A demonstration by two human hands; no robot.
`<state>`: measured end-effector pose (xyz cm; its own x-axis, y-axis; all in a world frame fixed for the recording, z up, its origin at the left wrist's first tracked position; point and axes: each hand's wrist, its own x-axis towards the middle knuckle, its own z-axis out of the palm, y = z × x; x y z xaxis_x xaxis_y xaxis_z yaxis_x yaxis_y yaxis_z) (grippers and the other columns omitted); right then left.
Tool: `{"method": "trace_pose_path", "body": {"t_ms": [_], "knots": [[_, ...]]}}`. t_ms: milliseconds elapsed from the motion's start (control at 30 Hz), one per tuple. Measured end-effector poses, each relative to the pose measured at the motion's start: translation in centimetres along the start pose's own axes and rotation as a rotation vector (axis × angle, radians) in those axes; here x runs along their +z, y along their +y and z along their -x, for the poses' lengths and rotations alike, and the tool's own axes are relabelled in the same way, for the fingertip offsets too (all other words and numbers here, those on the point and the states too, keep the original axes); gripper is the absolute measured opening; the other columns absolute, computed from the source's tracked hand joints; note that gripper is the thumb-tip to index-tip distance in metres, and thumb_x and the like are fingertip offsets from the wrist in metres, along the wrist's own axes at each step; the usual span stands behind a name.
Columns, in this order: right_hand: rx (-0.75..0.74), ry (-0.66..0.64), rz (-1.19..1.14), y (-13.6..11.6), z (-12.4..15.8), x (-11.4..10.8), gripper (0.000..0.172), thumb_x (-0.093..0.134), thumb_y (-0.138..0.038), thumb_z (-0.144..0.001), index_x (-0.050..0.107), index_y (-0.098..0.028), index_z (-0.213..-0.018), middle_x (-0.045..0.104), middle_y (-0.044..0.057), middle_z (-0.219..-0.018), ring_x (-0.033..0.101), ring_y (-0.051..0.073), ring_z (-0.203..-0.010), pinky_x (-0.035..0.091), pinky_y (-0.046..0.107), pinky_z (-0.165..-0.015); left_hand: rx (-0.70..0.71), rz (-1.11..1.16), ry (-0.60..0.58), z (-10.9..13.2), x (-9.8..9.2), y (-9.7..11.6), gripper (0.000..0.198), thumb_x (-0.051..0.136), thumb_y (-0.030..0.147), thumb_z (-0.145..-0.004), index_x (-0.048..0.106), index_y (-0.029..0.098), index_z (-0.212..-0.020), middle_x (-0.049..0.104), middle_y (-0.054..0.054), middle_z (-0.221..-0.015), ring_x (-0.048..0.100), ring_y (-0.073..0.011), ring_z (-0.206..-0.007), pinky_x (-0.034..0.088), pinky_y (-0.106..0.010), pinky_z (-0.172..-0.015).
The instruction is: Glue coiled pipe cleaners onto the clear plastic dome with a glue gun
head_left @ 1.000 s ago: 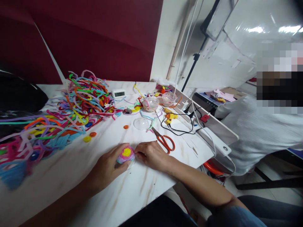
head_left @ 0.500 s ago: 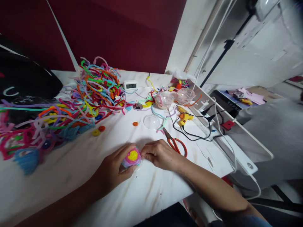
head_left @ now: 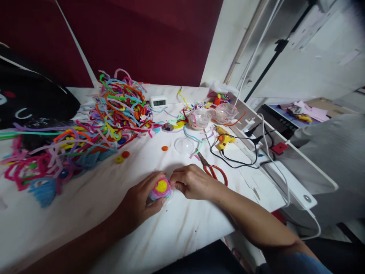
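My left hand (head_left: 139,203) is wrapped round a small coiled ball (head_left: 161,188) of pink, purple and yellow pipe cleaner, resting on the white table (head_left: 85,213). My right hand (head_left: 194,182) pinches at the ball's right side, fingers pressed together against it. A clear plastic edge shows under the ball. Orange-handled scissors (head_left: 213,172) lie just beyond my right hand. A clear plastic half-dome (head_left: 184,145) sits a little further back.
A big heap of coloured pipe cleaners (head_left: 85,125) covers the table's left. Further back stand a small digital clock (head_left: 158,101), two clear bowls (head_left: 199,118), a yellow glue gun (head_left: 224,139) with black cable, and small coiled discs (head_left: 122,156). A person in a white sleeve (head_left: 336,152) is at right.
The view has swung left and slightly down, so the person at right is mostly out of view. Both hands stay on the coiled ball with little visible shift.
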<state>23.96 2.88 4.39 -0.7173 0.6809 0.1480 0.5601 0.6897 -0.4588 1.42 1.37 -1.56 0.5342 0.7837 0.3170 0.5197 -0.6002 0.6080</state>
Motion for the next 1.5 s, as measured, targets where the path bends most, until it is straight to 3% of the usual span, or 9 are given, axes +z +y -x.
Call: {"method": "trace_pose_path", "body": {"t_ms": [167, 400, 800, 967, 1100, 1500], "knots": [[-0.021, 0.166, -0.057, 0.1, 1.3, 1.2, 0.015, 0.051, -0.015, -0.094, 0.065, -0.014, -0.088, 0.067, 0.006, -0.079, 0.060, 0.016, -0.070, 0.043, 0.025, -0.065, 0.025, -0.003, -0.015, -0.1, 0.0, 0.3, 0.047, 0.053, 0.029, -0.089, 0.045, 0.021, -0.134, 0.060, -0.009, -0.133, 0.058, -0.0233, -0.123, 0.047, -0.035, -0.107], [-0.031, 0.220, -0.212, 0.2, 1.4, 1.3, 0.013, 0.055, -0.016, -0.094, 0.066, -0.013, -0.088, 0.068, 0.006, -0.080, 0.062, 0.015, -0.069, 0.044, 0.023, -0.065, 0.043, 0.003, -0.012, -0.4, -0.2, 0.6, 0.048, 0.056, 0.026, -0.086, 0.046, 0.019, -0.132, 0.061, -0.010, -0.131, 0.060, -0.0235, -0.120, 0.050, -0.034, -0.104], [-0.010, 0.213, -0.204, 0.1, 1.8, 1.2, 0.019, 0.053, -0.022, -0.096, 0.069, -0.015, -0.087, 0.071, 0.007, -0.079, 0.064, 0.015, -0.068, 0.045, 0.023, -0.064, 0.016, 0.000, -0.008, -0.7, -0.5, 1.4, 0.047, 0.056, 0.025, -0.084, 0.048, 0.019, -0.130, 0.064, -0.010, -0.127, 0.063, -0.0243, -0.115, 0.053, -0.035, -0.099], [0.164, 0.216, -0.369, -0.1, 1.8, 1.7, 0.011, 0.061, -0.012, -0.085, 0.071, -0.015, -0.082, 0.070, 0.004, -0.074, 0.059, 0.012, -0.061, 0.042, 0.021, -0.059, 0.020, 0.007, -0.014, -0.7, -0.4, 1.2, 0.044, 0.055, 0.028, -0.086, 0.049, 0.020, -0.129, 0.064, -0.009, -0.126, 0.062, -0.0234, -0.115, 0.052, -0.033, -0.100], [0.288, 0.164, -0.604, 0.7, 1.5, 2.1, 0.009, 0.065, -0.017, -0.084, 0.070, -0.013, -0.079, 0.065, 0.001, -0.065, 0.058, 0.011, -0.058, 0.045, 0.020, -0.055, 0.003, 0.009, -0.023, -0.8, -0.5, 1.3, 0.044, 0.055, 0.029, -0.086, 0.050, 0.020, -0.129, 0.064, -0.008, -0.125, 0.063, -0.0230, -0.114, 0.052, -0.032, -0.098], [0.251, 0.061, -0.587, 1.4, 1.6, 1.1, 0.011, 0.067, -0.018, -0.083, 0.073, -0.013, -0.090, 0.070, 0.001, -0.070, 0.064, 0.011, -0.063, 0.051, 0.021, -0.062, -0.041, -0.013, -0.060, -0.8, -0.7, 1.5, 0.046, 0.053, 0.032, -0.087, 0.048, 0.020, -0.130, 0.063, -0.009, -0.127, 0.062, -0.0233, -0.114, 0.052, -0.032, -0.096]]}}
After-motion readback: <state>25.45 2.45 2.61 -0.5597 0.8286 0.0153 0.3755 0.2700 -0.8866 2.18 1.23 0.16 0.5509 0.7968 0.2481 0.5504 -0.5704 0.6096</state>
